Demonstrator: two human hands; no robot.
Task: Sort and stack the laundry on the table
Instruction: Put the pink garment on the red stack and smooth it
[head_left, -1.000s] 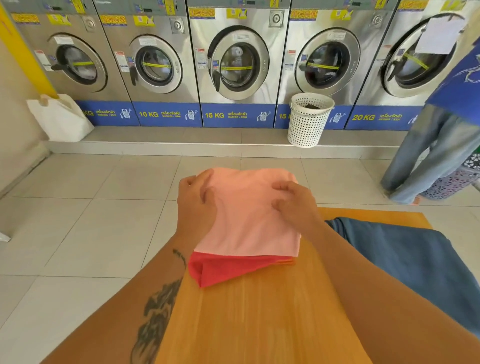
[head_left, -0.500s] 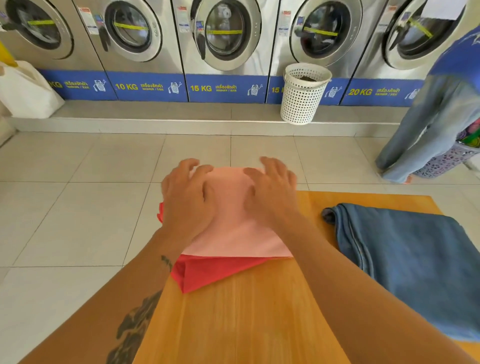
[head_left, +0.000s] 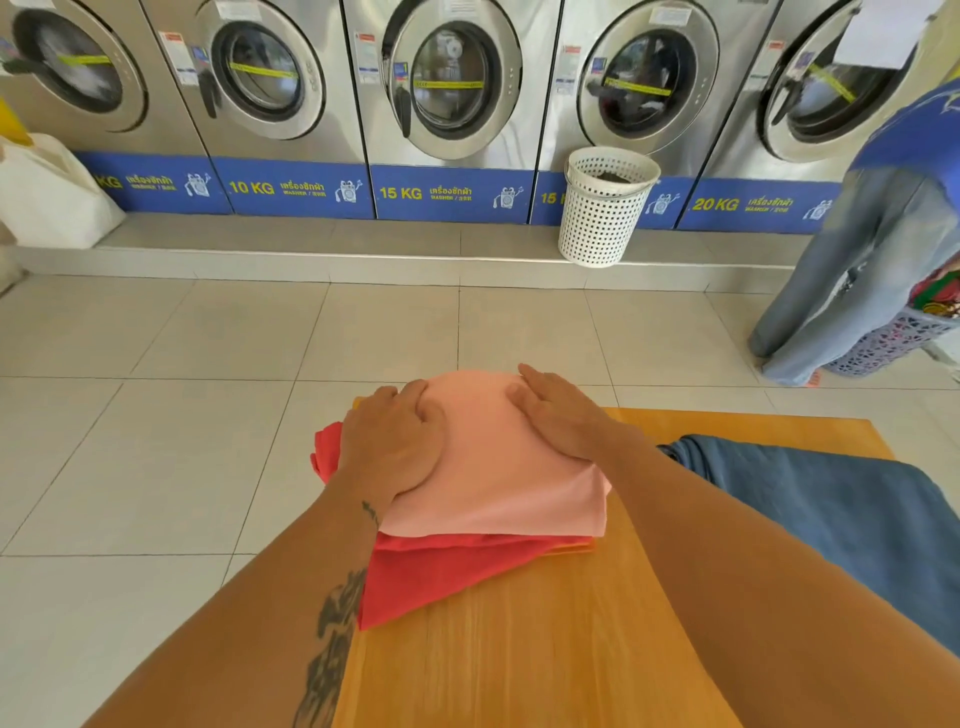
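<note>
A folded pink cloth (head_left: 488, 467) lies on top of a folded red cloth (head_left: 431, 577) at the far left corner of the wooden table (head_left: 530, 654). A thin orange layer shows under the red one at its right edge. My left hand (head_left: 395, 441) lies flat on the pink cloth's left side, fingers spread. My right hand (head_left: 561, 415) lies flat on its right side. Neither hand grips anything. A folded blue denim garment (head_left: 831, 509) lies on the table to the right, partly hidden by my right forearm.
A row of steel washing machines (head_left: 447, 88) lines the far wall on a raised step. A white perforated basket (head_left: 602, 208) stands on that step. A person in jeans (head_left: 841, 280) stands at the right beside a laundry basket (head_left: 893, 343). A white bag (head_left: 47, 192) sits far left.
My hands moved from bunched at the pink cloth's far edge to lying flat, and have slid apart toward its left and right sides. The camera has tilted down.
</note>
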